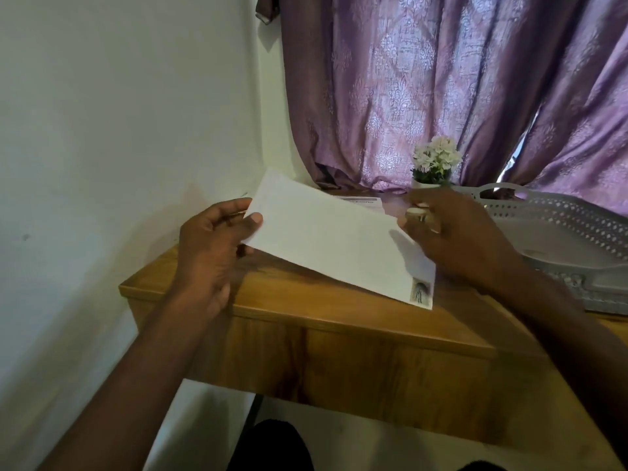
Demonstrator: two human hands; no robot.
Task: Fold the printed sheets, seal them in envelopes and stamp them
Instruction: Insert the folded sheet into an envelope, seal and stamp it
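Above the wooden table point(306, 307), taken as reference, a white envelope point(333, 239) is held clear of the top, tilted, its left end raised and its right corner low near the table's front edge. Left of the table stands a plain white wall point(102, 113). The left hand point(217, 246) pinches the envelope's left end, thumb on the upper face and fingers curled beneath. A stamp point(421, 292) sits in the envelope's lower right corner. Behind the envelope, on the table's far side, a printed sheet point(365, 202) lies flat, only its top strip visible. The right hand point(455, 232) grips the envelope's right edge with curled fingers; a small pale object shows between those fingers, its identity not determinable. Behind the table hangs a patterned purple curtain point(424, 86), with a small potted plant point(435, 163) of white flowers at the table's rear. At the table's right end rests a perforated white tray point(560, 229).
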